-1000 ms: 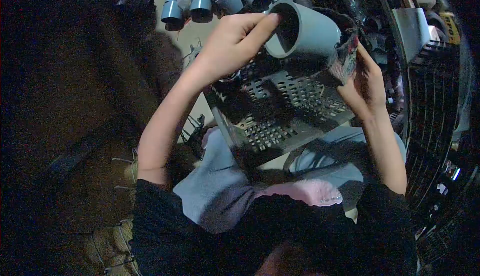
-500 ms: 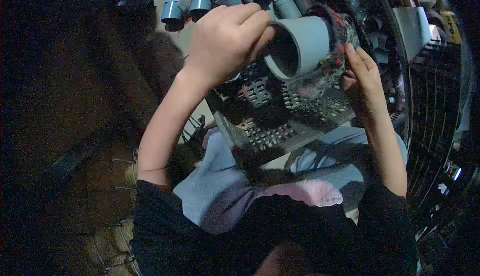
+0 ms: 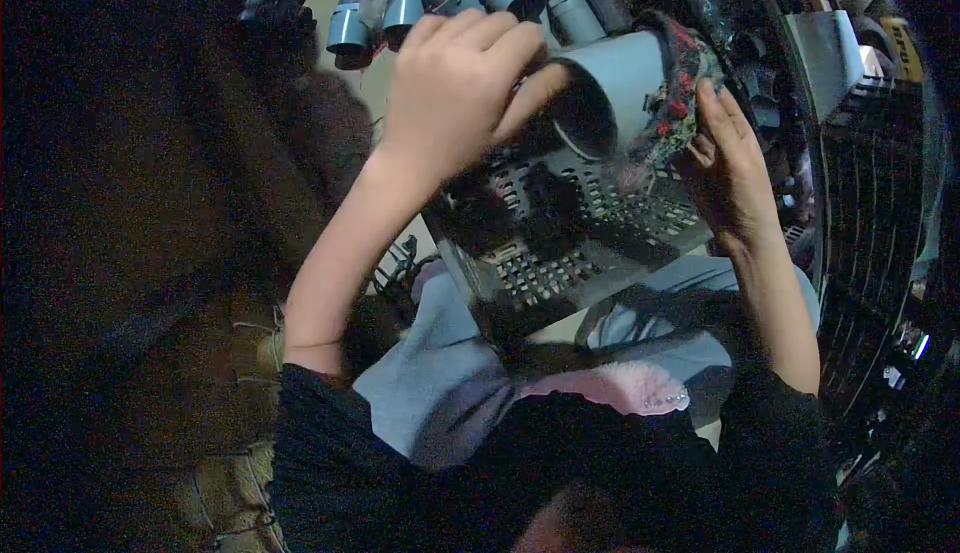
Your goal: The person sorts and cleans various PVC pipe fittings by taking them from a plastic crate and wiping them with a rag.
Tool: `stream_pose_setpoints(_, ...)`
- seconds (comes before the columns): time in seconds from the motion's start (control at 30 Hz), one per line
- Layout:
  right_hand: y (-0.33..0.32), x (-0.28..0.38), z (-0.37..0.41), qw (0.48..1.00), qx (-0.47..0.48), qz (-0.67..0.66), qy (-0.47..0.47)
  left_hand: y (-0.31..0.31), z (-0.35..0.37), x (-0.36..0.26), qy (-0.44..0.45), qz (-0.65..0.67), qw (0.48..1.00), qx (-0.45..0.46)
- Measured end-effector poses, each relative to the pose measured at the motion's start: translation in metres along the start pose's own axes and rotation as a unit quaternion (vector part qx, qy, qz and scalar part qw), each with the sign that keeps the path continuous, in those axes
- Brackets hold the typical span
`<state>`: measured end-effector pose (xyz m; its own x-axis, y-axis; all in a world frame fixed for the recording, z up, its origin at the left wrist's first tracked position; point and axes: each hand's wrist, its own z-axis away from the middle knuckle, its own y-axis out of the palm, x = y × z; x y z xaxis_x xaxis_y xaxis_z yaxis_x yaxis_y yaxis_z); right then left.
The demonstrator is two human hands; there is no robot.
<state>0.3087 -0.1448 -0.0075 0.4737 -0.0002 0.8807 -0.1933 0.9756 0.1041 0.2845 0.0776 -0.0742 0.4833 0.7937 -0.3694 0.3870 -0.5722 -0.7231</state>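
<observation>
A grey plastic pipe fitting (image 3: 632, 78) is held up above a dark crate, its open mouth facing left. Ragged, fuzzy cloth with red and green patches (image 3: 680, 93) wraps its right end. My right hand (image 3: 735, 158) grips that cloth-covered end from the right, fingers along the side. My left hand (image 3: 465, 78) is closed at the mouth, knuckles up and thumb reaching to the rim. Whatever sits inside its curled fingers is hidden. Beneath both hands is the black perforated crate (image 3: 555, 278).
Several grey pipe fittings (image 3: 405, 5) lie in a cluster at the top. A dark wire rack or crate (image 3: 870, 183) stands along the right. My legs (image 3: 440, 353) are below the black crate, and bundles with wire ties (image 3: 235, 488) are at lower left.
The pipe fitting has shifted slightly right and tilted, its mouth turning further downward. My left hand has moved a little right, its thumb now extended at the rim. My right hand keeps its grip.
</observation>
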Motion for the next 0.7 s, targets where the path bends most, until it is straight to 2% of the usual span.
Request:
stream_pose_setpoints(0.03,-0.002,0.0,0.0,1.0,0.006,-0.004,-0.015,0.001,-0.001,0.002,-0.03,0.055,0.998,0.018)
stream_pose_setpoints(0.07,-0.002,0.001,0.0,1.0,-0.001,0.007,-0.026,-0.001,-0.001,0.004,-0.061,0.115,0.985,0.117)
stream_pose_setpoints(0.17,-0.013,0.0,-0.007,0.998,-0.018,0.051,-0.022,-0.001,-0.001,0.002,-0.058,0.165,0.98,0.09)
stream_pose_setpoints(0.37,-0.019,-0.004,-0.01,0.994,-0.002,0.106,0.003,-0.002,-0.001,-0.004,0.024,-0.038,0.998,0.033)
stream_pose_setpoints(0.5,-0.016,-0.003,-0.007,0.99,0.011,0.135,0.036,-0.009,-0.004,-0.009,0.11,-0.199,0.974,-0.01)
stream_pose_setpoints(0.6,-0.017,-0.01,-0.01,0.994,0.013,0.105,0.01,-0.006,-0.003,-0.01,0.132,-0.229,0.961,-0.075)
stream_pose_setpoints(0.7,-0.002,-0.004,-0.005,0.998,-0.042,0.053,0.006,-0.002,-0.002,-0.002,0.086,-0.165,0.979,-0.087)
